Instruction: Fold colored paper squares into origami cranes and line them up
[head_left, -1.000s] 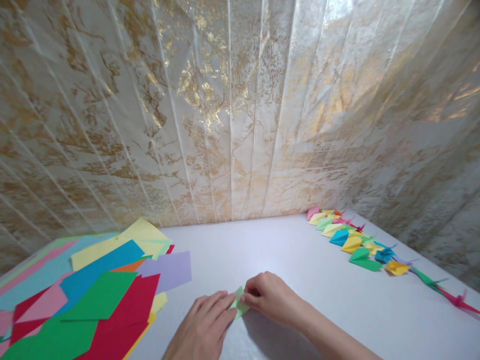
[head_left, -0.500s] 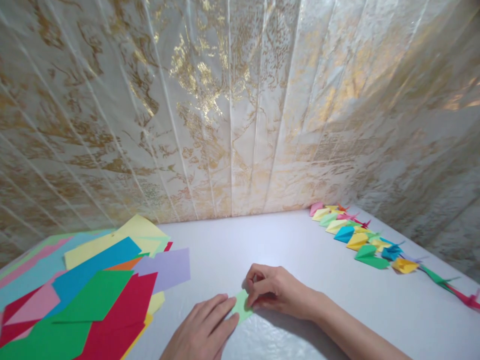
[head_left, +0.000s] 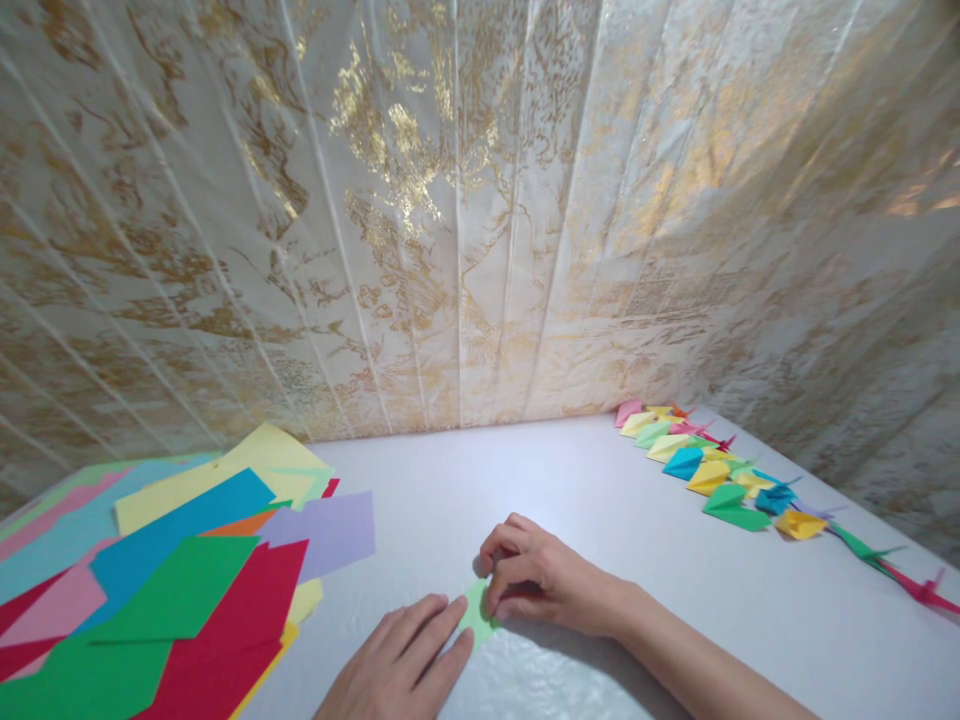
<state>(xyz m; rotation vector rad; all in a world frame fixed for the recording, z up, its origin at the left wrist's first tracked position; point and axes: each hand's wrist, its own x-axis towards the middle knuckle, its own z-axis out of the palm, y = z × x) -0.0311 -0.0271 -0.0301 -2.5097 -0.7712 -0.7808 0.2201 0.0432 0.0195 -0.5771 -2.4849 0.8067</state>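
A small piece of light green paper (head_left: 477,612) lies on the white table at the lower middle, between my two hands. My left hand (head_left: 405,655) rests flat, its fingertips on the paper's left edge. Curled over the right side of the paper is my right hand (head_left: 551,580), thumb and fingertips pinched together on it. Those fingers cover part of the paper, so its folds are hard to make out.
Overlapping coloured sheets (head_left: 217,590) spread over the left of the white table (head_left: 450,490). Folded paper figures (head_left: 735,505) stand in rows along the right edge. A gold-patterned white curtain (head_left: 450,220) hangs behind.
The view has shifted slightly. My right hand's fingers have moved a little up and left at the paper's right side, while my left hand stays on its left edge.
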